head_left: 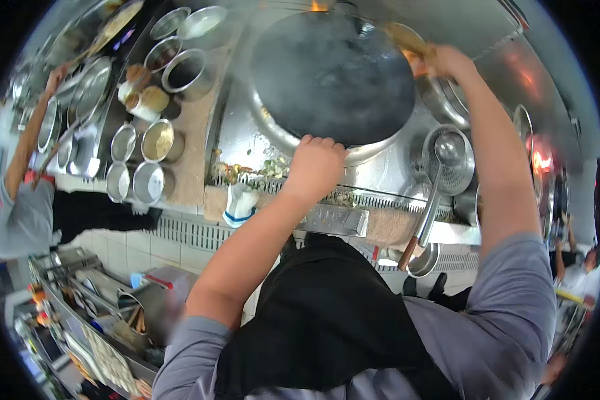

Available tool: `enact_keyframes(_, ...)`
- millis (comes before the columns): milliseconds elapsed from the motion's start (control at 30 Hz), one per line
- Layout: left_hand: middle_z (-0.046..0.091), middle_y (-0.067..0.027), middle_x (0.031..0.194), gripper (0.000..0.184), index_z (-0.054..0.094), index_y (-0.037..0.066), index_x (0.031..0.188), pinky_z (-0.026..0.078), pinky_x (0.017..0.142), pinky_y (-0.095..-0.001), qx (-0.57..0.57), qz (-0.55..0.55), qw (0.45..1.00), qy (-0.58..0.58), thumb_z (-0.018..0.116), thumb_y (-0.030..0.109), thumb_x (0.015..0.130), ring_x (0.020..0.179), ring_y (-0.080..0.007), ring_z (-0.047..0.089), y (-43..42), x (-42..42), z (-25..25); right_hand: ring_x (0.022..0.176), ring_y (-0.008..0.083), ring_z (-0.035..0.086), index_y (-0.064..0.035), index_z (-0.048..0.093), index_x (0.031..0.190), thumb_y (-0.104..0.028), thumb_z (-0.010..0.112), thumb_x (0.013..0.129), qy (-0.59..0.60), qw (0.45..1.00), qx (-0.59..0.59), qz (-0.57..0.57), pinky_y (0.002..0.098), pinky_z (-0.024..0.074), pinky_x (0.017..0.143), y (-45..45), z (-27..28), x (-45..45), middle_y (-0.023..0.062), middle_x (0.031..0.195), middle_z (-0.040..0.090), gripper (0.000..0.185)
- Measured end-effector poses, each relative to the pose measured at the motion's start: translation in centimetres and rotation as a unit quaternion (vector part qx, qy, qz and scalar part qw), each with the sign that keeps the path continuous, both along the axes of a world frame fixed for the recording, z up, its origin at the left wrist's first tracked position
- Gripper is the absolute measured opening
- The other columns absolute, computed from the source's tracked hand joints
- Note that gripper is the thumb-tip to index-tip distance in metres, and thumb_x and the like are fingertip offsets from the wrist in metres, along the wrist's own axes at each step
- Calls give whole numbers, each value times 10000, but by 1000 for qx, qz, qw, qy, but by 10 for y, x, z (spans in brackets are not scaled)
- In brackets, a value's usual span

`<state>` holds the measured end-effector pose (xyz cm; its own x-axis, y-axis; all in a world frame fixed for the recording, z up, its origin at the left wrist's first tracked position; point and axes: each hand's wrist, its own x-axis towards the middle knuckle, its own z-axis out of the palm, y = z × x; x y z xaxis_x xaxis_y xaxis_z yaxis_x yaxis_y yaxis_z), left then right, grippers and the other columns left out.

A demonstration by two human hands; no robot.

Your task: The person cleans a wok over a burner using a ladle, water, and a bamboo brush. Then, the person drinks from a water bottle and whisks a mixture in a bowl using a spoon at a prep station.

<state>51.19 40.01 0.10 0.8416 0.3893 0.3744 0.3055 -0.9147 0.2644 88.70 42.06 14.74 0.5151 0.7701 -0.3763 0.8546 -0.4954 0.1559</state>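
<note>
Steam rises over a large black wok point(333, 80) on the stove, with flame showing at its far edge. My left hand point(318, 167) is closed on the wok's near rim. Up at the wok's right side, my right hand point(449, 63) grips a light brown brush-like tool point(407, 39), whose far end is at the rim. Right of the wok, a ladle point(449, 148) rests on a perforated strainer point(461, 175), its wooden-tipped handle pointing toward me. A white cloth point(240, 202) lies on the counter edge left of my left hand.
Metal pots point(152, 182) and sauce containers point(155, 99) stand on the left counter. Food scraps point(273, 168) lie along the drain grate. A co-worker point(20, 213) is at the far left, reaching toward another pan. A utensil cart point(107, 313) stands behind at lower left.
</note>
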Motion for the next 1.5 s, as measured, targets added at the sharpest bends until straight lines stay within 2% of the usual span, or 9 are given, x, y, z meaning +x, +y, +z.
enact_keyframes(67,587,-76,684,218,621,80,735,441,737,-395,2,4,1000,-21,580,220,897,714,-269,605,3,2,5,942,284,670,-167,584,1259,-323,518,883,-6,920,373,-124,461,499,873,-6,-11,-29,134,1053,682,413)
enact_keyframes(233,581,-78,689,209,618,79,744,435,731,-393,-4,5,1000,-26,593,228,889,708,-273,595,2,2,1,1064,307,627,-161,581,1282,-313,597,869,170,976,91,-97,467,476,943,1,-99,-138,91,1225,630,441)
enact_keyframes(400,596,-105,829,164,651,58,890,435,802,-411,-22,14,1000,-12,619,216,861,828,-278,589,0,-4,0,1043,131,550,-226,539,1370,-412,680,858,590,806,-46,-5,299,439,926,-37,-96,-123,14,1211,623,562)
enact_keyframes(533,567,-145,1000,325,622,41,1120,425,894,-431,12,19,994,-104,646,180,829,979,-312,548,-5,-27,7,1025,236,627,-216,418,1421,-356,604,875,26,996,74,-41,386,500,855,-74,-37,-30,100,1218,630,593)
enact_keyframes(667,506,-193,1212,583,485,33,1298,384,976,-462,-92,173,975,-105,710,172,778,1103,-357,497,-4,-117,-18,736,245,645,-153,411,1319,-289,566,877,258,830,417,-268,371,518,510,-138,-38,-36,99,956,590,487)
enact_keyframes(867,522,-187,1128,575,534,31,1178,411,911,-461,-163,351,922,21,779,299,732,1064,-372,503,-19,-212,-80,547,225,592,-70,502,1067,-234,574,877,444,637,373,-508,353,461,396,-234,-170,-161,77,742,551,261)
enact_keyframes(1067,546,-169,1064,522,569,49,1081,415,880,-466,-156,342,927,-1,783,339,703,1014,-374,526,-19,-206,-79,566,229,589,-31,553,1145,-193,583,887,585,684,-11,-436,345,480,406,-189,-133,-271,163,898,589,306)
enact_keyframes(1333,588,-169,978,335,604,28,977,472,777,-441,-229,349,903,-100,697,241,736,905,-322,592,-21,-242,-102,548,201,589,-130,439,1392,-228,625,809,429,901,10,-68,342,490,411,-91,-132,-326,107,773,607,620)
enact_keyframes(1500,620,-156,1066,484,531,13,1210,507,795,-389,-714,284,503,-396,622,223,784,930,-256,615,-55,-321,-101,558,230,612,-55,490,1277,-205,597,806,492,869,-63,-4,377,500,418,-64,-152,-360,125,792,630,506)
